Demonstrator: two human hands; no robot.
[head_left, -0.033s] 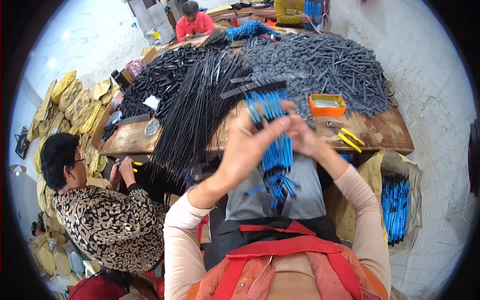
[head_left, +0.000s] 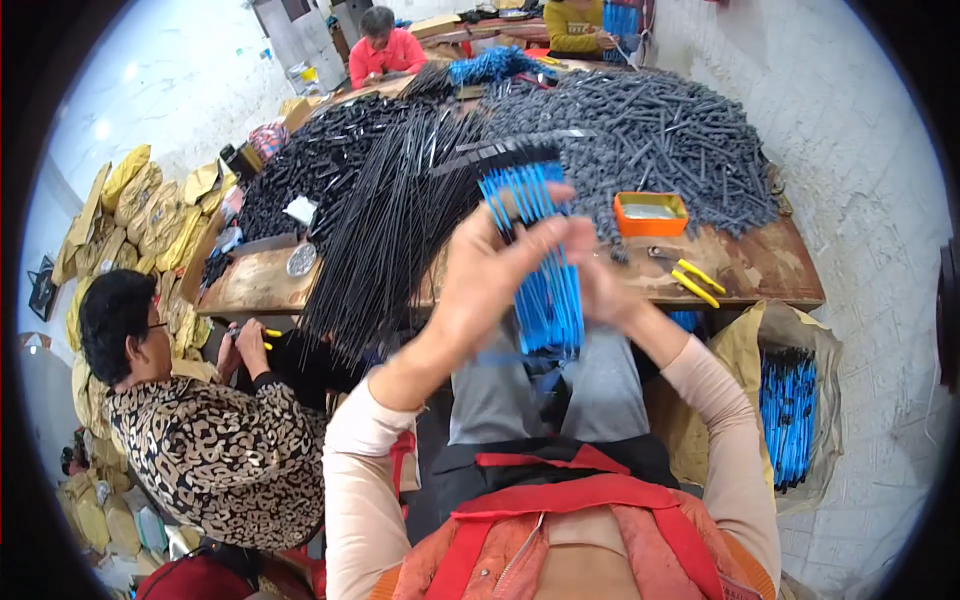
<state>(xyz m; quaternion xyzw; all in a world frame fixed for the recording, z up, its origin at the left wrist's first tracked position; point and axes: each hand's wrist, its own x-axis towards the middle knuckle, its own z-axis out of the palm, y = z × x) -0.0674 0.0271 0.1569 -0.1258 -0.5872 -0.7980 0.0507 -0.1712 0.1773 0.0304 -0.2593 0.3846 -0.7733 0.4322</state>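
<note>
A bundle of thin blue strips with black ends [head_left: 548, 310] is upright before me, above my lap. My left hand [head_left: 490, 265] is closed round its middle, thumb across the front. Long dark strips [head_left: 515, 148] fan out at the bundle's top. My right hand [head_left: 595, 280] is against the bundle's right side, its fingers smeared by motion and partly hidden. Below the bundle a few blue pieces are blurred over my grey trousers.
Long black rods [head_left: 385, 230] overhang the wooden table [head_left: 260, 280], beside heaps of black pieces [head_left: 300, 165] and grey pieces [head_left: 660, 140]. An orange tin [head_left: 652, 213] and yellow-handled pliers [head_left: 697, 283] lie right. A sack [head_left: 745, 350] holds blue bundles. A co-worker [head_left: 215, 450] sits left.
The bundle and both hands have shifted slightly up and left. The loose blue strips that splayed out under the bundle now show only as a small blur.
</note>
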